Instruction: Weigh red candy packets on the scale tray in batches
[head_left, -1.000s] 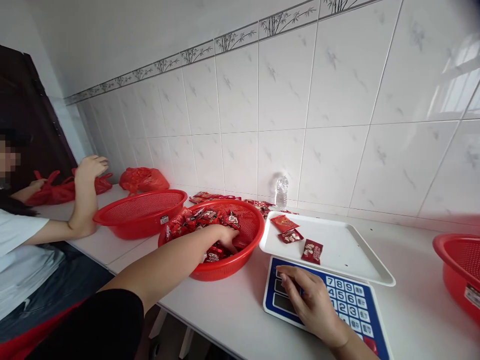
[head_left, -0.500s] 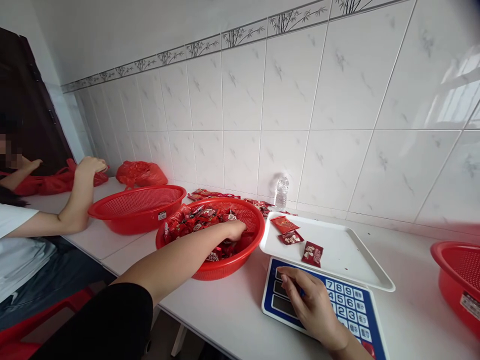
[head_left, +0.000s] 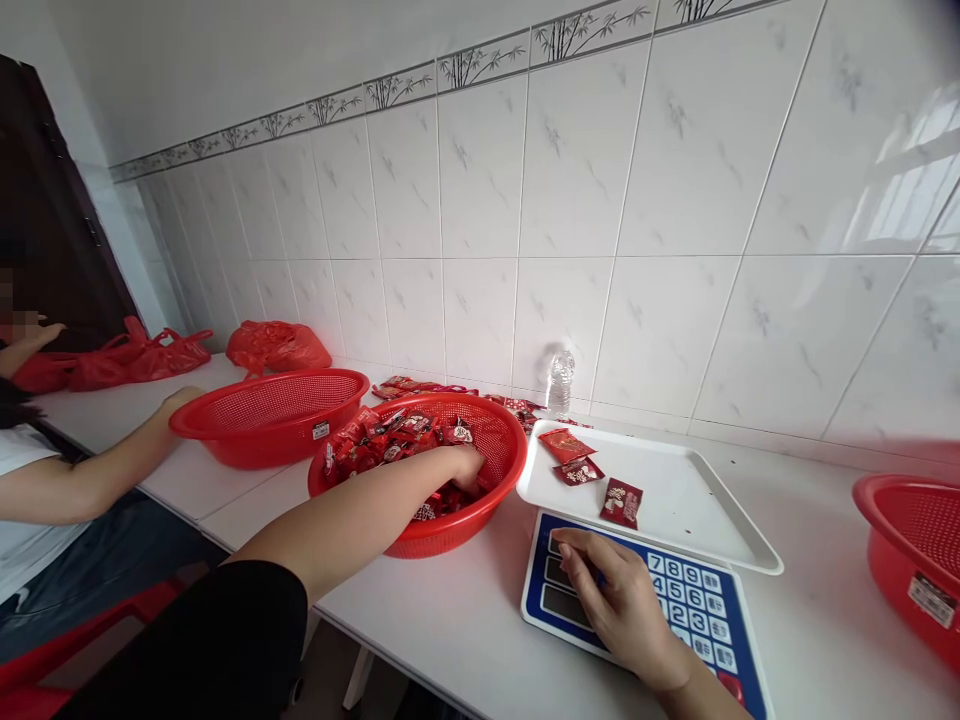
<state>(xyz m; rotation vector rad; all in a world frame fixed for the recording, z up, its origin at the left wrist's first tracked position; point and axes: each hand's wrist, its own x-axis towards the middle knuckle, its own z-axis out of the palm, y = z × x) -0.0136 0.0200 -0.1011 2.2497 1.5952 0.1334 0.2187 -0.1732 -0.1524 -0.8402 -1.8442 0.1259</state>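
Observation:
My left hand (head_left: 466, 466) reaches down into a red perforated plastic basket (head_left: 517, 452) heaped with small red wrapped packets (head_left: 360, 447). Its fingers are hidden among the packets, so their grip does not show. My right hand (head_left: 619, 605) rests over the displays and keypad of a blue-and-white digital scale (head_left: 709, 592). Its thumb and fingers are curled closely together, and nothing shows in them. Behind the keypad lies the scale's white tray (head_left: 675, 480), with a bright red packet (head_left: 564, 442), a darker one (head_left: 578, 471) against it, and another dark red packet (head_left: 622, 502) set apart.
A clear plastic bottle (head_left: 560, 382) stands by the tiled wall, beside flat red packets (head_left: 412, 385). Further left are a second red basket (head_left: 281, 440) and red plastic bags (head_left: 277, 345). Another person's arm (head_left: 112, 465) rests there. A third basket (head_left: 896, 560) stands far right.
My left hand has sunk slightly deeper among the packets. My right hand has stayed in place. The other person's raised forearm has come down behind the second basket.

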